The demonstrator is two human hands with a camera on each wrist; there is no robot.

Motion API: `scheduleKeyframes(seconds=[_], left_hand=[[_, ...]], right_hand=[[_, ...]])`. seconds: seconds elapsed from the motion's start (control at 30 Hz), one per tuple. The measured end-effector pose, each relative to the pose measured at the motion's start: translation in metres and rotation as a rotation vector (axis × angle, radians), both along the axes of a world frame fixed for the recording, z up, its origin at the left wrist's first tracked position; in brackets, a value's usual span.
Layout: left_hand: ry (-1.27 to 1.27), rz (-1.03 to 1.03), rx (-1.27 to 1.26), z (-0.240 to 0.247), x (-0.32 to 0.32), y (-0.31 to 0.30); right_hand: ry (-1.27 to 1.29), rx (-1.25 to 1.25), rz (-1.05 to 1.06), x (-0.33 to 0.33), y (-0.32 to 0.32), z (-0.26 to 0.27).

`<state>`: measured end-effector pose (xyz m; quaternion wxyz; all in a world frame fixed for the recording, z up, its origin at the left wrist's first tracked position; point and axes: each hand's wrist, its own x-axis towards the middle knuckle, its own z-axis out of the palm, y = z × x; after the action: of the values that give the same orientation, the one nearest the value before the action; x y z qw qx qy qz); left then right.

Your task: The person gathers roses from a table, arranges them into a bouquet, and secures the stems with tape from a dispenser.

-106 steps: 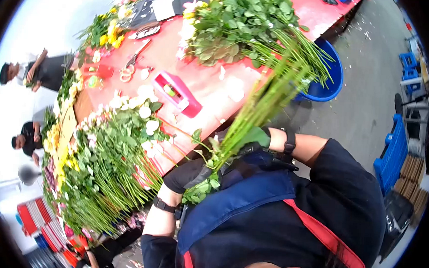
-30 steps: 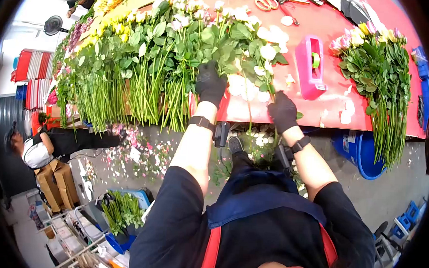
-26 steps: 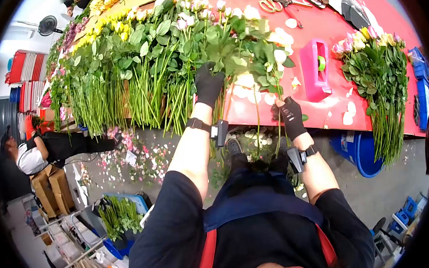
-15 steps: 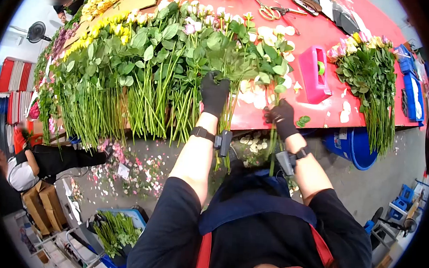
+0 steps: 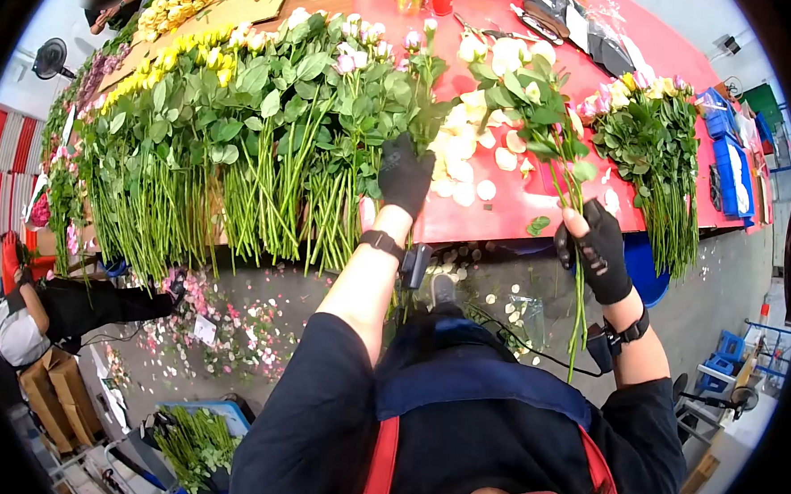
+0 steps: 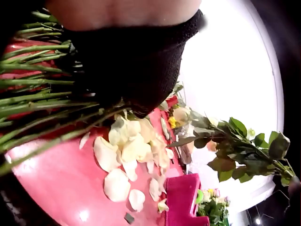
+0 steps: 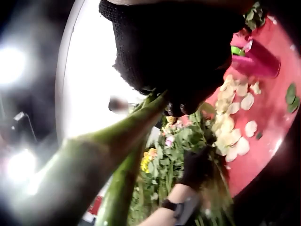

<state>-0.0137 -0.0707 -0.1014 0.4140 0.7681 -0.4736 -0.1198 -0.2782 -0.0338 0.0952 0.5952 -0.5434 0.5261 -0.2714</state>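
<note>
My right hand, in a black glove with bare fingertips, grips a few pale roses by their stems. Their heads point away over the table and the stem ends hang past its front edge. Those stems loom large in the right wrist view. My left hand, also gloved, grips rose stems at the right end of a long row of roses; its fingertips are hidden among leaves. Between the hands, loose cream petals lie on the red tabletop.
A pink tape dispenser stands beyond the petals. A bunch of roses lies at the right, with blue trays past it and a blue bucket below. Scissors lie farther back. Petals litter the floor, and other people stand at the left.
The large stem bundle held earlier is no longer in my hands. Over the last second my right hand has carried the pale roses to the right, away from my left hand, which stays by the row.
</note>
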Motion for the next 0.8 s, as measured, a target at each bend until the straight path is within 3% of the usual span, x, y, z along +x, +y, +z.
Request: scheduleKeyframes(seconds=[0.1,0.17,0.23,0.27,0.33,0.37,0.47,0.5,0.57,0.6,0.63,0.8], left_hand=[[-0.036,-0.200,-0.137,0.033,-0.018,0.004],[0.753,-0.495,0.072,0.089,-0.032,0.009],[1.854,-0.619,-0.009,0.073,-0.051,0.001],[1.392,-0.709,-0.153,0.065,-0.059,0.000],[0.504,-0.787,-0.093,0.072,-0.054,0.009],[0.088,-0.780,0.092,0.075,-0.045,0.019],[0.087,-0.670,-0.190,0.068,-0.051,0.046],[-0.219,-0.702,-0.095,0.093,-0.049,0.064],[0.763,-0.735,-0.115,0.103,-0.064,0.076],[1.196,-0.648,-0.169,0.108,-0.072,0.082],[1.832,-0.510,-0.027,0.109,-0.075,0.085],[1.669,-0.400,-0.081,0.121,-0.074,0.107]], right_hand=[[0.051,-0.135,0.012,-0.028,0.019,-0.025],[0.110,-0.232,0.030,-0.045,0.037,-0.052],[0.212,-0.335,0.121,-0.056,0.052,-0.074],[0.221,-0.358,0.110,-0.060,0.056,-0.085],[0.237,-0.451,0.061,-0.060,0.060,-0.094],[0.224,-0.453,0.080,-0.060,0.059,-0.093],[0.199,-0.513,0.165,-0.052,0.052,-0.078],[0.183,-0.536,0.190,-0.050,0.049,-0.081],[0.153,-0.586,0.245,-0.047,0.045,-0.093],[0.127,-0.543,0.273,-0.045,0.046,-0.097],[0.157,-0.544,0.351,-0.044,0.047,-0.099],[0.099,-0.591,0.497,-0.042,0.057,-0.112]])
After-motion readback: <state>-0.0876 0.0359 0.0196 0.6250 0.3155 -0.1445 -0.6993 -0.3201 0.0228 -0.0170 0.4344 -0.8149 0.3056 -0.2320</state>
